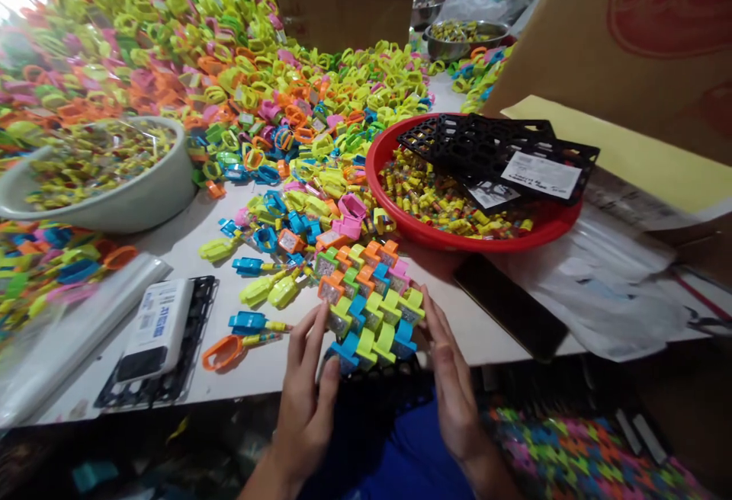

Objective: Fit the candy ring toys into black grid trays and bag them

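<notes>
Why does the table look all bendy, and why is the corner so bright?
In the head view, the wide lens seems to curve the white table toward the picture's edges. Glare washes out the top-left corner, and the clear plastic bag shines. The left hand and right hand look fairly sharp.

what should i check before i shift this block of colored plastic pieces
Left hand and right hand on both sides of the block of blue, green and orange plastic pieces: ok.
Pieces lying in overlapping rows: ok.
Black plastic grid tray sitting square under the block: cannot tell, mostly hidden.
Round red plastic basin clear of the block's far end: not ok, almost touching.
Loose blue plastic piece with a yellow stick clear of the left hand: not ok, stick end almost at the fingers.
Black smartphone clear of the right hand: ok, lying apart.
</notes>
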`<action>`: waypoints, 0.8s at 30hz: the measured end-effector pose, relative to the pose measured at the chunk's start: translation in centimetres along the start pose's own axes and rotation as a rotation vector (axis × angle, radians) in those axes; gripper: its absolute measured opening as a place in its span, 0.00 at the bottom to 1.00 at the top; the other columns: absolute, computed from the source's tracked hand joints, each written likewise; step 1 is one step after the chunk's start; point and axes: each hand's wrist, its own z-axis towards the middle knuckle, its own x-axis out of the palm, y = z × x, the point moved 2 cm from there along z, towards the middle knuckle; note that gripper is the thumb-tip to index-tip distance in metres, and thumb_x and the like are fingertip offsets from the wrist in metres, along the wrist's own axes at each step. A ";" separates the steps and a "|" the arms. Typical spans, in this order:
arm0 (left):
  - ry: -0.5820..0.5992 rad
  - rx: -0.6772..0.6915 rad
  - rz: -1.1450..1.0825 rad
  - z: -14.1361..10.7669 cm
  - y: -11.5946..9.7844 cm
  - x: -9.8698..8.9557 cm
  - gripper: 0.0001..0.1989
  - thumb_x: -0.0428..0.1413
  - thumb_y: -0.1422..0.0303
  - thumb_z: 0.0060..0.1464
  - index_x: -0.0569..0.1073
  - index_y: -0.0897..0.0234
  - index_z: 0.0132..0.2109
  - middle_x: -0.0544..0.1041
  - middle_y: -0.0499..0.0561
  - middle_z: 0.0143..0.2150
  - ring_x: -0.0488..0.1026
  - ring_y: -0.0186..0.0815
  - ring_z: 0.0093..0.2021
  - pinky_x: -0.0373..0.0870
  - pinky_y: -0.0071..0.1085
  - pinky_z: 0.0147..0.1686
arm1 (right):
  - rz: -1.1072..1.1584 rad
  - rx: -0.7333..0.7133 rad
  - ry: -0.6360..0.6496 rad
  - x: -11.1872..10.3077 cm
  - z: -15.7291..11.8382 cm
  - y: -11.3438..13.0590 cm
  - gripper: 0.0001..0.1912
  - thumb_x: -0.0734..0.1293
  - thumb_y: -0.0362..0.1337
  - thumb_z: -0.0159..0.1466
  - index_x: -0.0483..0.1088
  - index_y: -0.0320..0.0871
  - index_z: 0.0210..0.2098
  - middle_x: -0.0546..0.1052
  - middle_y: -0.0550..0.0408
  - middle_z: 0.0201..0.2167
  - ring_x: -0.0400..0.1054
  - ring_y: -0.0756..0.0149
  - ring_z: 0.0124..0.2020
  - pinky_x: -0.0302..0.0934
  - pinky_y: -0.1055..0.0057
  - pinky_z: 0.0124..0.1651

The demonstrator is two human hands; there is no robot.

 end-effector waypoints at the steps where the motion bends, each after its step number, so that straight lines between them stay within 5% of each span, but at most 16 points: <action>1: -0.006 -0.012 -0.015 -0.1 0.0 0.3 0.31 0.48 0.65 0.77 0.55 0.46 0.81 0.65 0.53 0.76 0.66 0.42 0.74 0.70 0.38 0.71 | 0.023 0.023 0.012 0.1 -0.2 -0.2 0.28 0.51 0.47 0.84 0.53 0.59 0.81 0.56 0.58 0.82 0.47 0.56 0.83 0.47 0.48 0.83; 5: -0.012 0.000 -0.045 -0.3 0.7 0.4 0.30 0.48 0.66 0.77 0.57 0.47 0.80 0.67 0.53 0.74 0.70 0.40 0.71 0.71 0.36 0.69 | 0.060 0.094 0.006 0.6 -0.2 -1.0 0.27 0.57 0.46 0.83 0.57 0.59 0.79 0.57 0.58 0.81 0.45 0.57 0.83 0.44 0.46 0.83; 9: -0.006 0.034 0.005 0.1 1.0 -0.2 0.29 0.47 0.67 0.77 0.58 0.50 0.80 0.67 0.55 0.74 0.68 0.40 0.72 0.69 0.37 0.70 | 0.069 0.073 -0.034 0.5 0.6 -1.7 0.26 0.62 0.45 0.81 0.64 0.56 0.77 0.63 0.52 0.79 0.55 0.54 0.80 0.48 0.45 0.82; 13: -0.003 0.262 0.168 2.4 -1.3 -0.7 0.29 0.48 0.70 0.75 0.60 0.59 0.79 0.64 0.59 0.76 0.61 0.42 0.78 0.60 0.40 0.77 | 0.077 0.021 -0.036 0.3 1.4 -2.1 0.25 0.63 0.42 0.81 0.67 0.55 0.75 0.69 0.50 0.75 0.65 0.53 0.75 0.56 0.46 0.79; 17: 0.172 0.564 0.327 5.7 -4.8 0.5 0.27 0.47 0.70 0.75 0.61 0.71 0.77 0.68 0.60 0.76 0.60 0.42 0.79 0.51 0.41 0.80 | 0.106 0.008 -0.030 0.5 1.8 -2.0 0.24 0.63 0.43 0.80 0.70 0.54 0.73 0.73 0.48 0.72 0.69 0.50 0.73 0.63 0.47 0.76; 24: 0.190 0.687 0.499 6.9 -5.6 2.6 0.24 0.47 0.69 0.77 0.68 0.73 0.73 0.71 0.55 0.75 0.68 0.44 0.74 0.54 0.42 0.78 | 0.045 -0.026 -0.034 0.4 2.5 -2.1 0.23 0.65 0.44 0.78 0.72 0.50 0.70 0.77 0.44 0.68 0.74 0.48 0.68 0.72 0.50 0.69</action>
